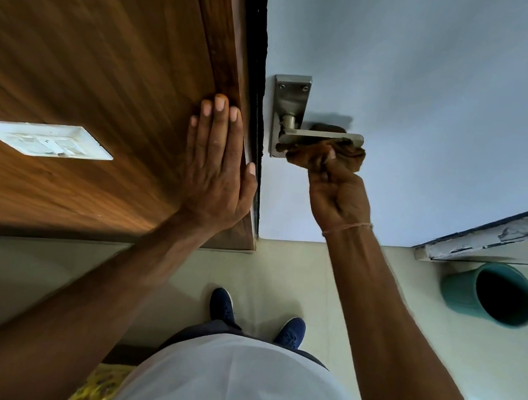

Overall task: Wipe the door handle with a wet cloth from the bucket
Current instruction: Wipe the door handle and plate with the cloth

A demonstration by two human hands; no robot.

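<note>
- While the left hand (217,172) lies flat with its fingers spread against the wooden panel (86,70) beside the door's edge, the right hand (337,193) works at the door handle (325,137).
- That right hand is closed around a bunched brown cloth (317,154), its fingers curled into the fabric and pressing it up against the underside of the handle's lever.
- A fold of the cloth also shows behind the lever, so the cloth wraps partly around it.
- The door handle is brushed metal, its lever pointing right from a rectangular backplate (290,97) screwed to the pale blue door (443,89).
- A thin thread band (351,228) circles the right wrist.
- Down on the tiled floor (279,270), a teal bucket (457,294) stands to the right, well apart from the handle; its inside is too dark to read.
- A white switch plate (43,139) is mounted on the wooden panel, left of the flat hand.
- Two dark blue shoes (221,306) stand on the floor below the handle.
</note>
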